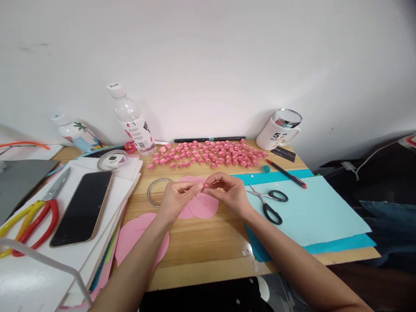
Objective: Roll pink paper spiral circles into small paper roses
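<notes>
My left hand [178, 197] and my right hand [227, 190] meet over the middle of the wooden table [208, 242]. Both pinch a small pink paper roll [206, 186] between their fingertips. Under the hands lie pink paper spiral circles [203, 206]. A larger pink paper circle [131, 236] lies to the lower left. Behind the hands, several finished pink paper roses [208, 155] are spread in a band near the wall. A clear ring [155, 190] lies just left of my left hand.
Black-handled scissors [269, 203] rest on light blue paper sheets [312, 212] at right. A phone [82, 208] and red-handled scissors [39, 216] lie on white sheets at left. Two bottles [133, 121], a white mug [279, 130] and pens stand along the wall.
</notes>
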### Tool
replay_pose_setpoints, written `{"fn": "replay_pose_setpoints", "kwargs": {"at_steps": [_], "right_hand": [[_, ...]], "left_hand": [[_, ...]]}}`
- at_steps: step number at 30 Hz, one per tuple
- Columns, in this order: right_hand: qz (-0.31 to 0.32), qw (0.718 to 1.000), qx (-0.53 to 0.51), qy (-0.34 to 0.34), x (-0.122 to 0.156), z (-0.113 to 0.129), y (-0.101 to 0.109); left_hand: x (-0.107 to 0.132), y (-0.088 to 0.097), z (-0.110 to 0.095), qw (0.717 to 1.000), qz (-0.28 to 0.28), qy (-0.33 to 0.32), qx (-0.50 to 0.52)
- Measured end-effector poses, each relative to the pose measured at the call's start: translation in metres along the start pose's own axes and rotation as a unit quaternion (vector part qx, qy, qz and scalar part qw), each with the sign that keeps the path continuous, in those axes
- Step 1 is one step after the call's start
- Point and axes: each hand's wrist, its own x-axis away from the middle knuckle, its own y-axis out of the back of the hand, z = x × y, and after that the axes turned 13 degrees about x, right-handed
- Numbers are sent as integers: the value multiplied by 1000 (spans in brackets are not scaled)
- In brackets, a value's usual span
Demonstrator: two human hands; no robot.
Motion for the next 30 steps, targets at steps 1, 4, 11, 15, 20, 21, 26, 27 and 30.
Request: {"fn": "replay_pose_setpoints", "kwargs": {"at_steps": [1,4,11,15,20,21,26,27,30], "right_hand": [[2,1000,-3,-2,0,0,0],[7,1000,2,6,1,-2,-2],[8,998,44,46,1,-2,-3],[10,996,71,54,2,-2,-4],[-28,967,189,169,5,-3,-7],[-40,957,211,194,5,-3,-7],[-82,921,280,258,4,-4,-8],[-84,920,283,256,4,-4,-7],[-67,934,272,224,4,-5,-6]], "left_hand": [[0,0,1,1000,3,2,9],[0,-1,4,999,-1,18,36],[-1,-5,9,992,-55,40,103],[-5,-4,7,959,-70,66,265],[-6,-1,5,937,-68,94,330],[-6,-1,5,937,-59,92,331],[-5,0,9,951,-60,72,296],[-5,0,9,955,-62,67,281],[-5,1,10,961,-69,57,262]]}}
